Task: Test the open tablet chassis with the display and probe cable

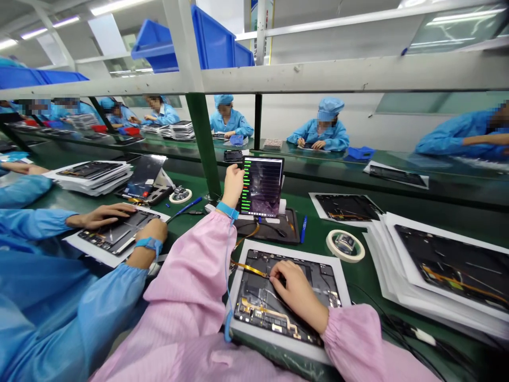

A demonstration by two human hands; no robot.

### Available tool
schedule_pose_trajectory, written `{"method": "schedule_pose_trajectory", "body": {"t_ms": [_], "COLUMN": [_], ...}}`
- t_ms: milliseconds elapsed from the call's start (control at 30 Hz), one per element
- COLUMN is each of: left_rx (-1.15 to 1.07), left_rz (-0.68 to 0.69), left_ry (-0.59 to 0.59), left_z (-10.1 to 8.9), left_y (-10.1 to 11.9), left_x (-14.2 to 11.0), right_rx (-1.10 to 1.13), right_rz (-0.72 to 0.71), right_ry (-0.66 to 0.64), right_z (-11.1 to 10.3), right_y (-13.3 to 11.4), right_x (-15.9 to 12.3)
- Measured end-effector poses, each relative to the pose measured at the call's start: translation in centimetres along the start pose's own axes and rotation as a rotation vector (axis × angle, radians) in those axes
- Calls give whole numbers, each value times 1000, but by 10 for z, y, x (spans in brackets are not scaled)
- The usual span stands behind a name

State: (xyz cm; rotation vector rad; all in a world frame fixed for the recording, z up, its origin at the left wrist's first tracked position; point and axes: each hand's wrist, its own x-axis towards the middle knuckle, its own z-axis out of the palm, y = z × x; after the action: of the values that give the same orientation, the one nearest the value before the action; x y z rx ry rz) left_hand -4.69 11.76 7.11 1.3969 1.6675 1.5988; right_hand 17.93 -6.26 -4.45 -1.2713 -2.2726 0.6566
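The left hand point(233, 183) is raised to the upper left edge of a propped display point(263, 185), fingers bent; whether it grips that edge or only touches it, I cannot tell. Just beside these fingers, a column of green entries with a red one among them runs down the dark screen, and small icons line its bottom; the wording is too small to read. A blue band point(227, 210) circles that wrist.

The right hand point(296, 289) lies over an opened tablet point(260, 297) on a white sheet point(342, 281), thumb and fingers drawn narrow at the near end of a gold ribbon cable point(251, 270). Whether it pinches or presses the cable cannot be told. Pale marks on the parts below this hand are illegible.

Beyond the right hand, a blue pen point(304, 229) and a tape roll point(360, 245) lie on the green bench point(316, 241); to its right stands a stack of tablets point(453, 265) on white sheets. Left of the left hand, a co-worker's hands point(104, 215) are at another opened tablet point(125, 236). High above the left hand, a wall poster point(254, 50) bears vertical lettering too blurred to read.
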Motion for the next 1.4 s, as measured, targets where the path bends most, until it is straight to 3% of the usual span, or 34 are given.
{"method": "schedule_pose_trajectory", "body": {"t_ms": [67,200,300,367,400,500,567,633,733,867,967,1033,1100,1267,1400], "left_rx": [-90,-75,175,369,450,615,694,751,780,782,705,643,631,678,679], "left_rz": [61,213,286,304,319,415,491,552,629,668,681,643,575,537,537], "left_ry": [-62,-405,-701,-803,-816,-803,-812,-827,-832,-852,-869,-890,-922,-964,-961], "left_z": [-2,11,32,45,50,64,69,74,78,80,78,78,78,82,82], "left_y": [29,62,51,33,22,-4,-16,-23,-27,-26,-23,-23,-24,-32,-32], "left_x": [-25,-101,-152,-174,-182,-194,-198,-201,-203,-203,-204,-206,-209,-213,-212], "right_rx": [-11,-100,-311,-421,-433,-453,-501,-490,-435,-441,-135,135,266,91,75], "right_rz": [-4,-24,-98,-108,-84,31,156,242,261,316,373,422,436,319,258], "right_ry": [0,-70,-198,-197,-129,283,391,219,-38,52,136,104,85,148,153], "right_z": [1,-3,-33,-69,-90,-146,-162,-157,-126,-97,-98,-100,-100,-90,-86], "right_y": [0,-11,-31,-42,-44,-36,-17,6,38,57,57,55,55,57,60], "right_x": [2,2,-15,-34,-44,-71,-86,-99,-112,-122,-132,-139,-144,-143,-137]}}
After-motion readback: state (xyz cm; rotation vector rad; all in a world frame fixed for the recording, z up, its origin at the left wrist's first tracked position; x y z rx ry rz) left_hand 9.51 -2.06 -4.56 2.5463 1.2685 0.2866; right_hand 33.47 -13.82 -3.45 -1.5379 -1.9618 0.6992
